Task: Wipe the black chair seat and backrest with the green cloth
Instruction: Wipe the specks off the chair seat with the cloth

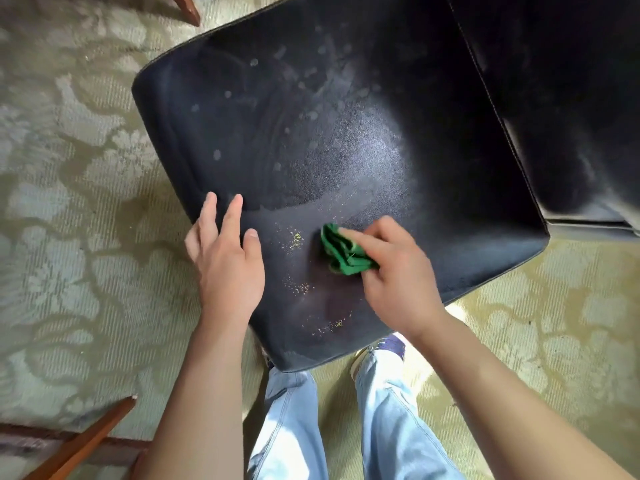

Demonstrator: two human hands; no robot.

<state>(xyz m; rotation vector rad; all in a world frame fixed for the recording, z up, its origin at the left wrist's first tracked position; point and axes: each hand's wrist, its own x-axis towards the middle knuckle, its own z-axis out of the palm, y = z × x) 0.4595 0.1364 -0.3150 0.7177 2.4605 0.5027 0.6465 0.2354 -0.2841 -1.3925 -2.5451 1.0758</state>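
Note:
The black chair seat [346,140] fills the middle of the view, dusty grey with pale spots and yellowish crumbs near its front. The black backrest [561,98] rises at the upper right. My right hand [394,275] presses a bunched green cloth [341,251] onto the front part of the seat. My left hand [225,258] lies flat with fingers spread on the seat's front left edge, holding nothing. Part of the cloth is hidden under my right fingers.
A pale green patterned carpet [79,209] surrounds the chair. Brown wooden furniture legs show at the lower left [86,441] and top left [188,8]. My legs in light blue jeans [388,417] stand just in front of the seat.

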